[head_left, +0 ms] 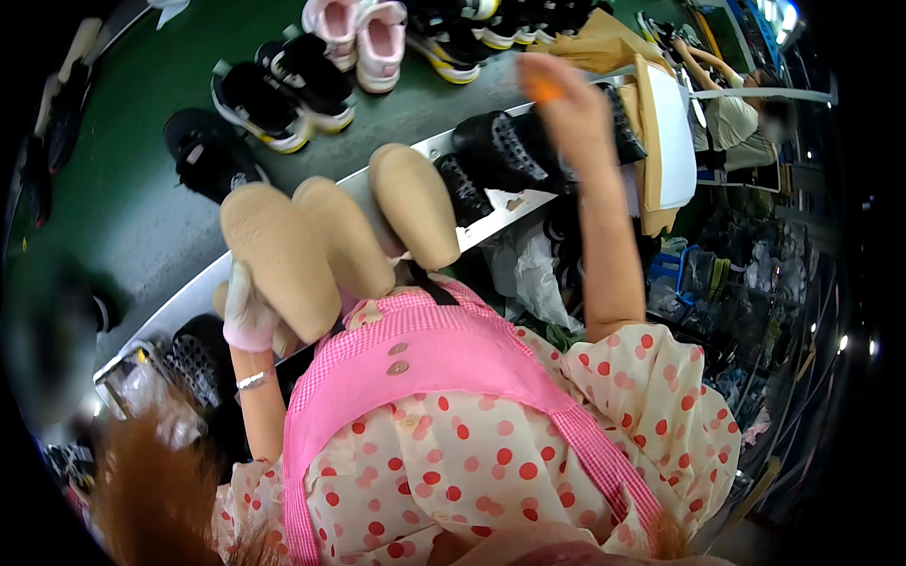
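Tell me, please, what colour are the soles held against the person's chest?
Tan soles, seen in the head view, held by the left hand.

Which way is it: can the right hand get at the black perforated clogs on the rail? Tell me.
Probably yes. The right hand is raised directly over the black perforated clogs with nothing between; the tan shoes are bundled against the left hand, off to the side.

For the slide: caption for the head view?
Left hand grips tan suede slip-on shoes; right hand reaches toward black perforated clogs.
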Demonstrator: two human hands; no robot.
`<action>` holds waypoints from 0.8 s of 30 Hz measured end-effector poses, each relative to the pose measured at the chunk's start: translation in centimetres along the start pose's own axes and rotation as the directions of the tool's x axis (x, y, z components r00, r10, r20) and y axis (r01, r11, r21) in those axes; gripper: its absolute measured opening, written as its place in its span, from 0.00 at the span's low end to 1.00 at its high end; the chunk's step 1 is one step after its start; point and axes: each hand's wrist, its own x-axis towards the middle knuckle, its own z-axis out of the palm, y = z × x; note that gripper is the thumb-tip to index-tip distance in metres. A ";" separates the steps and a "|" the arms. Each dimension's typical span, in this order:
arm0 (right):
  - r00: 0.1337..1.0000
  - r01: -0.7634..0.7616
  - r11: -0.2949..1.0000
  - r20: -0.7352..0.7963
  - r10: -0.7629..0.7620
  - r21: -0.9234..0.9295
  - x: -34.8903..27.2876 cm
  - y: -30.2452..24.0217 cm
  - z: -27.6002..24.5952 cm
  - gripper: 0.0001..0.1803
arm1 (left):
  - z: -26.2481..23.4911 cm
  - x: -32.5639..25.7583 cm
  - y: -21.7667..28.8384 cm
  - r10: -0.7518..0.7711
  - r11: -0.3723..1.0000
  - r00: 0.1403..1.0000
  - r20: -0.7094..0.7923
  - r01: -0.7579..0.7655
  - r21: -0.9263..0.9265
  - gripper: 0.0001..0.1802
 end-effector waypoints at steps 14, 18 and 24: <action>0.751 -0.377 0.833 -0.660 0.019 -0.405 -8.8 40.6 -25.2 0.13 | 13.0 -3.5 -11.8 -0.024 0.978 0.999 -0.024 0.028 0.208 0.35; 0.754 -0.396 0.814 -0.657 0.024 -0.425 -7.7 41.1 -27.5 0.10 | 14.9 -1.7 -14.7 -0.018 0.994 0.999 -0.041 0.023 0.103 0.30; 0.846 -0.103 0.734 -0.448 -0.291 -0.671 1.0 26.3 -33.1 0.11 | 18.7 2.4 -15.9 0.053 0.970 0.999 0.012 -0.055 0.235 0.26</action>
